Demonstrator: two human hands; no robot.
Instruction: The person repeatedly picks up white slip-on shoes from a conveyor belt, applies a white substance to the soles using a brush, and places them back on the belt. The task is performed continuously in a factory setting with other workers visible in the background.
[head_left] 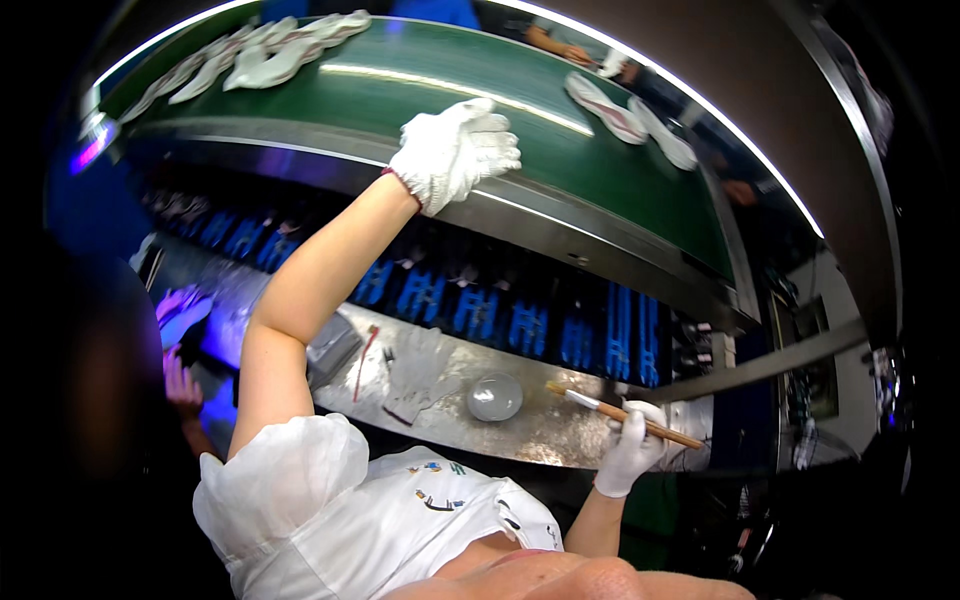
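Observation:
My left hand [452,158], in a white knit glove, is stretched out over the near edge of the green conveyor belt [400,85]. Its fingers extend to the right, loosely bent, and nothing shows in them. At the lower right, my gloved right hand [634,452] is closed around a brush [610,409] with a wooden handle and a pale ferrule. The bristles point left, toward a round translucent bowl [495,398] on the metal worktop [545,440]. On the belt, two pale shoe soles [605,108] lie beyond my left hand to the right.
Several more soles [265,55] lie at the belt's far left. Blue racks [475,312] line the space below the metal rail [590,240]. A spare glove [415,370] and a thin red stick [366,362] rest on the worktop. Another person's hand [560,42] shows across the belt.

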